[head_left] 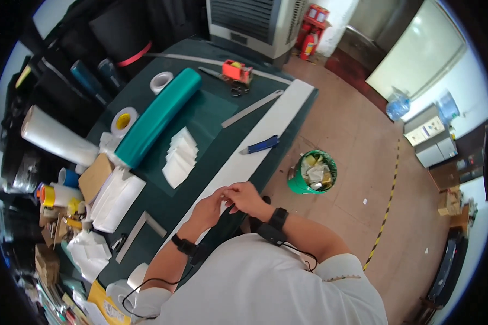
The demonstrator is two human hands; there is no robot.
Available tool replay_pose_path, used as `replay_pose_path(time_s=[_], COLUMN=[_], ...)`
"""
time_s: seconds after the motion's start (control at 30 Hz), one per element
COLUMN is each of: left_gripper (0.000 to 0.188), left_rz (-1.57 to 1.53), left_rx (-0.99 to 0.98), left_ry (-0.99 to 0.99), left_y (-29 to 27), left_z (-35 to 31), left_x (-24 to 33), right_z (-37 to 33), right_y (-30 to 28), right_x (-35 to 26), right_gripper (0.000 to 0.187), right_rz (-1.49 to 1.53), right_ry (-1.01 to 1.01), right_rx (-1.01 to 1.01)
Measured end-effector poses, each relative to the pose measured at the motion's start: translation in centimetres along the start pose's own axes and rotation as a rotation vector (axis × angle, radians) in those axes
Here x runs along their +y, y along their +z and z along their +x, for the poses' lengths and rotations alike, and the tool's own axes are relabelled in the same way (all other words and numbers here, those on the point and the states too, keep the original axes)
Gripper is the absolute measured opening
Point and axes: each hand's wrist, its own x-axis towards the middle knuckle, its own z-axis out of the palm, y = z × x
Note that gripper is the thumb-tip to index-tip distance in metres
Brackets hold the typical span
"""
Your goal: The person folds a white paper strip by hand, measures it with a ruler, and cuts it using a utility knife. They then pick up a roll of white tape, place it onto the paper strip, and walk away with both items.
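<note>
Pinching near end of long white strip [255, 146] with both hands: left hand [209, 208] and right hand [246, 196] closing fingertips together on its edge, meeting over table edge. Strip lying flat on green table [211, 124], long axis running from hands away toward far right corner. Judging work early: blue utility knife [260, 145] resting on strip, untouched; stack of white cut pieces [180, 157] sitting beside.

A dark green desk [211, 135] stands on a brown tiled floor [358, 146], beside a green waste bin [312, 173] and a grey air cooler [252, 21].
</note>
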Motion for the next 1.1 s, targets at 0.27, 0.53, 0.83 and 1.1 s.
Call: replay_pose_path(time_s=[0.27, 0.53, 0.83, 1.1], left_gripper=[0.038, 0.037, 0.039, 0.038], left_rz=[-0.145, -0.182, -0.158, -0.159], left_rx=[-0.020, -0.054, -0.015, -0.013], left_ry=[-0.072, -0.120, -0.099, -0.108], left_y=[0.4, 0.2, 0.3, 0.4], left_z=[0.1, -0.4, -0.5, -0.5], left_x=[0.1, 0.2, -0.1, -0.3], right_z=[-0.2, 0.0, -0.1, 0.3], right_y=[-0.3, 0.0, 0.1, 0.1], right_x=[-0.5, -0.2, -0.7, -0.4], right_gripper=[0.022, 0.021, 0.023, 0.024], right_rz=[0.031, 0.027, 0.053, 0.062], right_ry=[0.005, 0.028, 0.056, 0.064], right_rx=[0.016, 0.006, -0.008, -0.005])
